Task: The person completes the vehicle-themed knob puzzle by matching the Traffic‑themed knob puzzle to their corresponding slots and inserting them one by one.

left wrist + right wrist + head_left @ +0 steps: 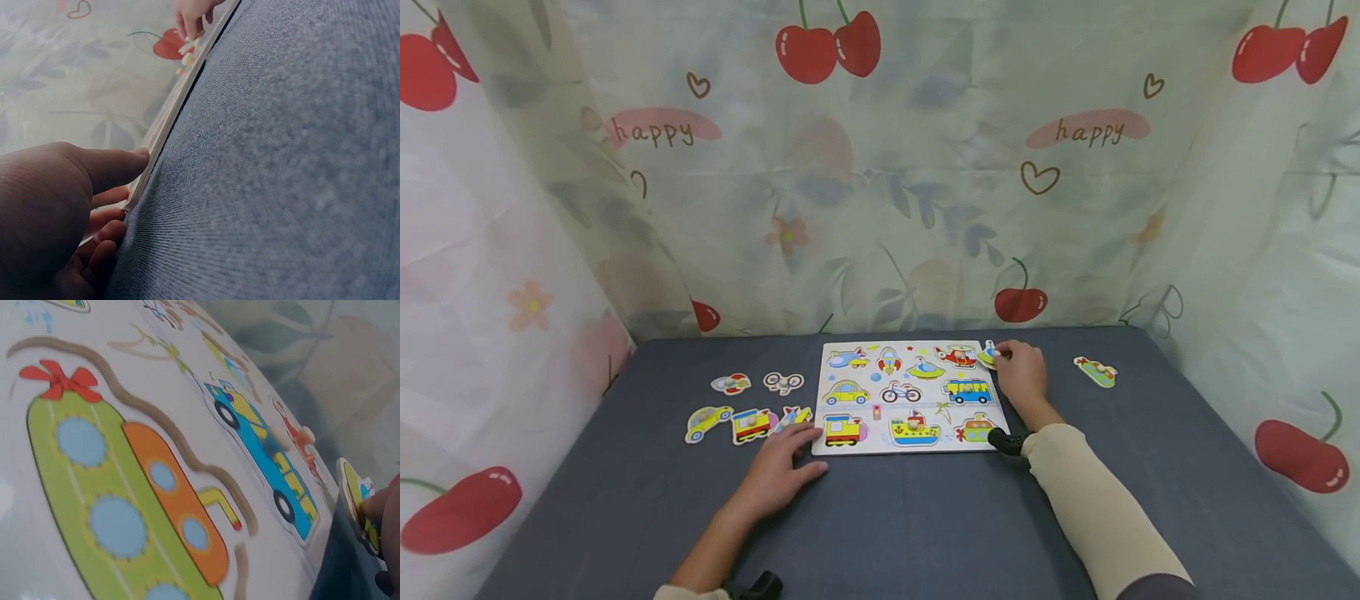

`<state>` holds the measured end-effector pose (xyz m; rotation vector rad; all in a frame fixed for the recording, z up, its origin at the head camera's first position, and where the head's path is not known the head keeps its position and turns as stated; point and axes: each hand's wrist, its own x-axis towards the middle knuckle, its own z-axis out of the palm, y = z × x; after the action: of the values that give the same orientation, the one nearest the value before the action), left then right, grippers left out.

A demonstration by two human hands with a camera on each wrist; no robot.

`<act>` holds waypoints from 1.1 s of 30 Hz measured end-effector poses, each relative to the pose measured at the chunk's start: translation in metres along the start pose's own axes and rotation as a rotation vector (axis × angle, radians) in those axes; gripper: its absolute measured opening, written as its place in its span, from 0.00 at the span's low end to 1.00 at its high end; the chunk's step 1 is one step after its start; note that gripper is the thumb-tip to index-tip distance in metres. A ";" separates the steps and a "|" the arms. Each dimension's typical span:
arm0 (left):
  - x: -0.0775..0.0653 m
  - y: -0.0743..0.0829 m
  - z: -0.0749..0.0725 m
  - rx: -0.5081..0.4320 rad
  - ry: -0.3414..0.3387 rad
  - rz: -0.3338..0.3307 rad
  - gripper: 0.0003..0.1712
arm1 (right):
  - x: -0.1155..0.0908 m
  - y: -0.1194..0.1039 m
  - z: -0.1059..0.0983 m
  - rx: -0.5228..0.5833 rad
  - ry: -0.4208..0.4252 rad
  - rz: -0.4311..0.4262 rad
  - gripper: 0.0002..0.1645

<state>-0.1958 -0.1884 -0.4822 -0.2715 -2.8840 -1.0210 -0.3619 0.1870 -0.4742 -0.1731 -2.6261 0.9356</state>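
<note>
saucer-like puzzle piece (987,354), just beside the far right corner of the board (878,435). my right hand (1025,375) pinches it between thumb and fingers; my left hand (778,472) lies loosely spread, touching the board's left edge. i judge the piece light, stiff, slightly slick and fairly sturdy, best held by opposite edges.

A pale printed curtain (868,200) hangs at twelve o'clock, with paired red cherries (807,55) along its top and pink "happy" patches (662,129) at ten and two. Matching sheets enclose the sides: the left sheet (452,350) at nine, the right sheet (1277,325) at three, both brightly lit. A dark grey tabletop (895,525) spreads toward six.
</note>
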 end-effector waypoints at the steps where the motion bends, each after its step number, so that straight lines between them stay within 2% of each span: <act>1: 0.000 0.000 0.000 -0.002 0.000 -0.002 0.28 | -0.001 -0.002 0.001 0.002 -0.003 -0.002 0.14; 22: 0.000 0.002 -0.001 -0.005 -0.006 0.000 0.27 | -0.013 -0.037 0.020 0.064 -0.085 -0.091 0.13; 33: 0.000 -0.001 0.001 -0.002 0.001 -0.006 0.28 | -0.018 -0.058 0.033 0.042 -0.123 -0.135 0.11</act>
<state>-0.1964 -0.1885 -0.4833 -0.2620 -2.8854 -1.0242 -0.3568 0.1191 -0.4665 0.0734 -2.6874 0.9829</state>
